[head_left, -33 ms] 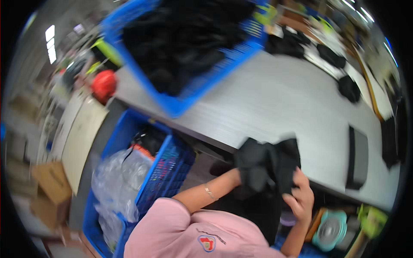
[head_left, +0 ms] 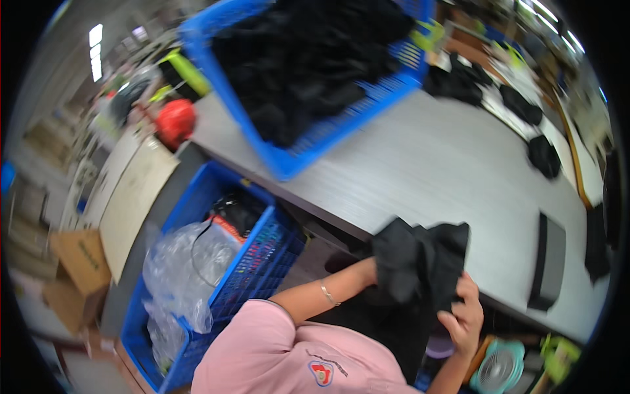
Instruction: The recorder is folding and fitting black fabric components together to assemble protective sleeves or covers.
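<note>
Cloth (head_left: 430,256) stays up by the desk (head_left: 394,164)
Little changes, handling seems ongoing: right hand (head_left: 466,314) at its edge, left hand (head_left: 371,268) mostly hidden; I can't tell either grip.

Turquoise fan (head_left: 500,368) — lower right, crumpled clear plastic (head_left: 187,257), red bundle (head_left: 176,123), brown cardboard box (head_left: 84,261)

Through the head camera I count one left hand (head_left: 371,270), one right hand (head_left: 468,322) and one black cloth (head_left: 426,262). I count also one grey table (head_left: 374,174), one turquoise fan (head_left: 499,368), one red bundle (head_left: 176,123) and one bracelet (head_left: 329,294). Of blue baskets (head_left: 283,167), I see at least two.
</note>
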Demonstrator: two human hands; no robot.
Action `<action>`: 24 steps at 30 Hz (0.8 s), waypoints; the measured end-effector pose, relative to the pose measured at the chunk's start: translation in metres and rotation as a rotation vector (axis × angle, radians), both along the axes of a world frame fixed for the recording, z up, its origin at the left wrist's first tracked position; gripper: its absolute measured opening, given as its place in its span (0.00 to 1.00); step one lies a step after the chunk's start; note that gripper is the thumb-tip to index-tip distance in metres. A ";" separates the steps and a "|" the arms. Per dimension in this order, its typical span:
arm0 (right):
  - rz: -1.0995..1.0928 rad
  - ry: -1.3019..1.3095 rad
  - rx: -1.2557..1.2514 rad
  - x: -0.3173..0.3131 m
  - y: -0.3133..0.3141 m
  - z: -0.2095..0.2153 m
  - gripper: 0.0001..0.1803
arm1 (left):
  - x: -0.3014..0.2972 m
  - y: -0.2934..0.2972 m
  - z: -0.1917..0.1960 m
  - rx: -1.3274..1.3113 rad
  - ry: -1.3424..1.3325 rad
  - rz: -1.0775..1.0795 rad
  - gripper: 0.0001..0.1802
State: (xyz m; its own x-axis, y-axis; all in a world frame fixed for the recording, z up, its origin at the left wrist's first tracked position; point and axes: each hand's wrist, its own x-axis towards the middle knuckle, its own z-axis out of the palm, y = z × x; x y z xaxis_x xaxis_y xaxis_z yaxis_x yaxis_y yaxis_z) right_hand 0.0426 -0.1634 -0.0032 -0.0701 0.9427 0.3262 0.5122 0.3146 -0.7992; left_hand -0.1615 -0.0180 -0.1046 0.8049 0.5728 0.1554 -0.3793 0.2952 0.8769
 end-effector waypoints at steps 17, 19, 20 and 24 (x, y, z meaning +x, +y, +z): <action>-0.850 0.306 0.192 0.050 0.089 -0.053 0.16 | -0.028 0.016 0.058 -0.039 0.267 0.566 0.10; -0.940 0.306 0.104 0.012 0.068 -0.046 0.12 | -0.025 0.038 0.062 0.095 0.287 0.778 0.15; -0.883 0.520 0.092 -0.002 0.065 -0.052 0.12 | -0.016 0.054 0.056 0.176 0.280 0.847 0.19; -0.595 0.886 -0.002 -0.035 0.070 -0.063 0.17 | 0.020 0.086 0.050 -0.141 0.269 0.536 0.30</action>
State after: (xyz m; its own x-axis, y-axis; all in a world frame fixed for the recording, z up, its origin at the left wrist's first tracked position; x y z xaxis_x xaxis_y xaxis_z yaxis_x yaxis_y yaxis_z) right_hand 0.0076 -0.0933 -0.0663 0.6630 0.7479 0.0338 -0.1812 0.2041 -0.9620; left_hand -0.1418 0.0675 -0.0545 0.3996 0.9088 -0.1199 -0.2784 0.2449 0.9287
